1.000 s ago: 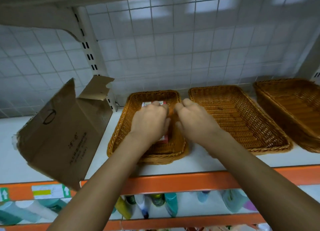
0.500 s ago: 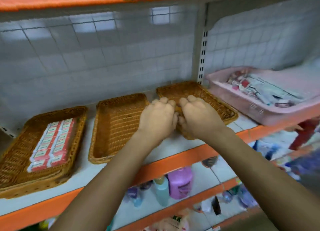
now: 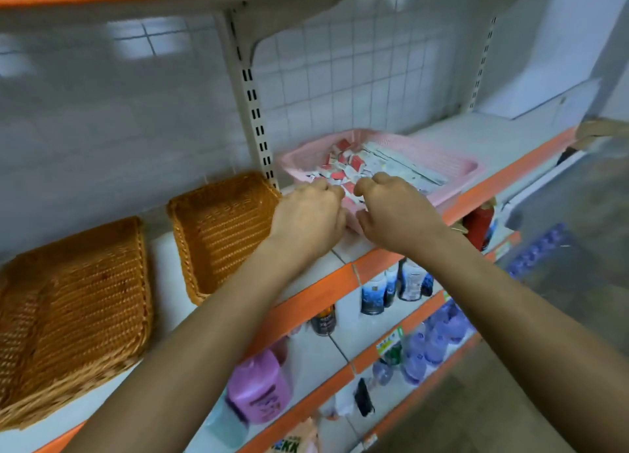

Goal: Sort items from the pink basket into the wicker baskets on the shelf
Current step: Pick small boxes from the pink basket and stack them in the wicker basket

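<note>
the left hand (image 3: 308, 216) and the right hand (image 3: 398, 212) are over the near left corner of the pink basket (image 3: 471, 165) on the shelf (image 3: 493, 136). their fingers (image 3: 374, 181) curl down among red and white packets (image 3: 352, 164); i cannot tell if they clamp any. one wicker basket (image 3: 221, 228) stands just left of it.

One head-worn view looks forward and down from above and behind the hands, close in and tilted, facing the shelf (image 3: 316, 292). The left hand (image 3: 308, 216) and right hand (image 3: 396, 211) sit mid-frame. The pink basket (image 3: 452, 161) lies just beyond them, a wicker basket (image 3: 221, 228) just left of the left hand, a second wicker basket (image 3: 78, 299) further left
</note>
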`<move>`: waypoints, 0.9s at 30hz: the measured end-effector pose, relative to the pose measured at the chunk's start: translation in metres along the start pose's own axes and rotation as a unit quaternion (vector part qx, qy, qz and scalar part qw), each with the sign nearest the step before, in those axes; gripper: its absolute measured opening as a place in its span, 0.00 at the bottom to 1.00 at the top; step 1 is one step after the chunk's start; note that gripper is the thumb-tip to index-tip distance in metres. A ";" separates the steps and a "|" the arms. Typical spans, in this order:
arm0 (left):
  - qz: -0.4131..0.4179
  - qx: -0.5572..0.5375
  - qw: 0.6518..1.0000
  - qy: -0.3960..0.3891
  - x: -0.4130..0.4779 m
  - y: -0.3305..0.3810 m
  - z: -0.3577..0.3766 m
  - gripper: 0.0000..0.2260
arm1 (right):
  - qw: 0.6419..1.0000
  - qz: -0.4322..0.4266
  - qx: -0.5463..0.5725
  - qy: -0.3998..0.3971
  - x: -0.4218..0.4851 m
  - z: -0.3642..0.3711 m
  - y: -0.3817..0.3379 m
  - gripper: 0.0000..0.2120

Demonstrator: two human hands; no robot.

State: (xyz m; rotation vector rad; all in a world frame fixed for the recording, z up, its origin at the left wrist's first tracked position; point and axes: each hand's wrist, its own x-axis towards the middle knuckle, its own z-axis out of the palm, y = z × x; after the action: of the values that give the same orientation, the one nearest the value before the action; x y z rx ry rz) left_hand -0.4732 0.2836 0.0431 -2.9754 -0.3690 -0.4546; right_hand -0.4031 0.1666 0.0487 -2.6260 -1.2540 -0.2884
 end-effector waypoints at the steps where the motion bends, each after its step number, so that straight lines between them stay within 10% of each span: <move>1: 0.001 0.004 1.000 -0.004 0.010 0.002 0.003 0.16 | 1.000 0.003 -0.001 -0.006 0.006 0.000 0.009 0.19; 27: -0.134 -0.013 0.970 -0.204 0.195 -0.035 0.078 0.12 | 0.946 -0.179 -0.010 -0.268 0.229 0.063 0.100 0.23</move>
State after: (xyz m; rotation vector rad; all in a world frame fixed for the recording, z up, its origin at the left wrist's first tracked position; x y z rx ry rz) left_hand -0.2795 0.3720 0.0315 -3.0415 -0.8135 0.1450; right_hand -0.1787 0.2923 0.0387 -2.5623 -1.9047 0.3964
